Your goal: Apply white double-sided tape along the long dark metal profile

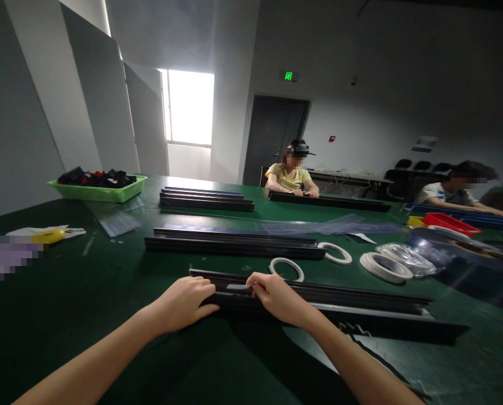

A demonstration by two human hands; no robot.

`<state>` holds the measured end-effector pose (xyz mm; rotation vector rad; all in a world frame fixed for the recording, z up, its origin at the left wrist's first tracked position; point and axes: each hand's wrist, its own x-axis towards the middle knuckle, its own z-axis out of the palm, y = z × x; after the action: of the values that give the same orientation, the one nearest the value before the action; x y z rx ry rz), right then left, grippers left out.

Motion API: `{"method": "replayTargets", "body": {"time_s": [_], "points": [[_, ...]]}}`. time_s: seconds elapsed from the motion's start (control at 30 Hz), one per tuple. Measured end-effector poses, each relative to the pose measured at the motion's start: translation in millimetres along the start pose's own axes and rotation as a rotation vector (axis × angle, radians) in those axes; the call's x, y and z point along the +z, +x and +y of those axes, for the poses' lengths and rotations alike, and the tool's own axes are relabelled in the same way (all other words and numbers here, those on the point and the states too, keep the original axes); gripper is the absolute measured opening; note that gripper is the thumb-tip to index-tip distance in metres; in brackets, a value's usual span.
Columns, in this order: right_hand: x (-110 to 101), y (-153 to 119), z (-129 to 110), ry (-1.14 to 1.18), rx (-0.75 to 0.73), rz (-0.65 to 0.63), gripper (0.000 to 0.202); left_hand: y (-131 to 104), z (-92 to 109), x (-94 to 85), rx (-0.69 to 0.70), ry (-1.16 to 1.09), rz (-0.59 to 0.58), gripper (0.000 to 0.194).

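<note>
A long black profile (361,316) with a channel along it lies across the green table in front of me. My left hand (187,302) grips its left end, fingers over the far side and thumb against the near wall. Beside it, my right hand (272,297) is closed in a pinch at the end of a short white strip (236,287), which looks like tape and lies along the channel. The right fingertips partly cover that end. Just beyond the profile is a roll of white tape (285,261).
More black profiles (234,246) lie farther off, with clear plastic strips (318,226) behind. Tape rolls (385,268) sit at right, a green basket (95,193) of black parts at far left. A yellow-handled tool (49,235) lies left. Two people work across the table.
</note>
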<state>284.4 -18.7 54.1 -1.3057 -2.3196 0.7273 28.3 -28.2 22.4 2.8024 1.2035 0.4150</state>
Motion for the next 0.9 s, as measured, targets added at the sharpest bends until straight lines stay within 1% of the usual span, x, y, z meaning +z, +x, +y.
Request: {"method": "replayTargets", "body": {"time_s": [0.13,0.37,0.57,0.73,0.9], "points": [[-1.2,-0.9,-1.5,-0.045,0.003,-0.01,0.024,0.0,-0.3,0.2,0.002,0.007,-0.002,0.026],[-1.9,-1.1,-2.1,-0.012,-0.036,-0.056,0.032,-1.0,1.8,-0.7,-0.028,-0.013,-0.02,0.023],[-3.2,-0.3,-1.1,-0.008,-0.023,-0.027,0.022,-1.2,2.7,-2.8,-0.031,-0.02,-0.033,0.025],[-3.4,0.3,-1.0,-0.028,0.026,-0.038,0.025,-0.4,2.8,-3.6,-0.037,-0.018,-0.042,0.024],[-2.8,0.4,-4.0,-0.051,0.005,-0.019,0.024,0.0,3.5,-3.9,-0.045,0.004,-0.06,0.025]]}}
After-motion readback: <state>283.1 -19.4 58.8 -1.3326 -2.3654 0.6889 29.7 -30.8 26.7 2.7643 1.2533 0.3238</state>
